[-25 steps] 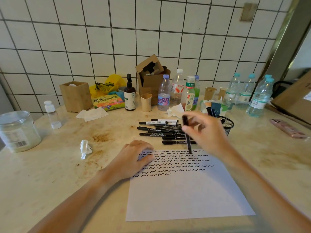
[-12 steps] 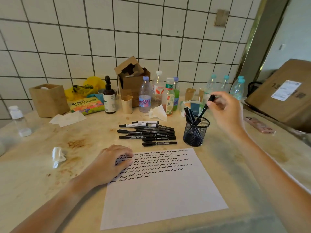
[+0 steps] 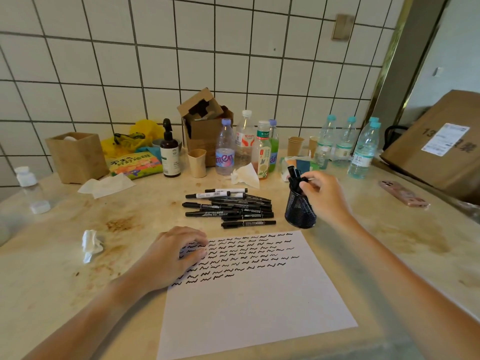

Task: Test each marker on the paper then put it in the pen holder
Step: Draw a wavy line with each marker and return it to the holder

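A white paper sheet (image 3: 249,302) lies in front of me, its upper part filled with rows of black squiggles. My left hand (image 3: 171,258) rests flat on the sheet's top-left corner, fingers bent, holding nothing. Beyond the sheet lies a pile of several black markers (image 3: 233,207). To its right stands a black mesh pen holder (image 3: 300,211) with a few markers (image 3: 293,172) sticking out. My right hand (image 3: 324,196) is at the holder's rim, fingertips pinched on the top of a marker whose lower part is inside the holder.
Water bottles (image 3: 363,149), drink bottles (image 3: 226,149), paper cups (image 3: 197,162), a pump bottle (image 3: 170,152) and a small cardboard box (image 3: 205,126) line the tiled wall. A pink phone (image 3: 404,194) and a large carton (image 3: 441,144) sit right. A crumpled tissue (image 3: 91,244) lies left.
My right hand lifted the marker off the paper, carried it right over the holder and lowered it in. My left hand stayed on the sheet. The view shifted right.
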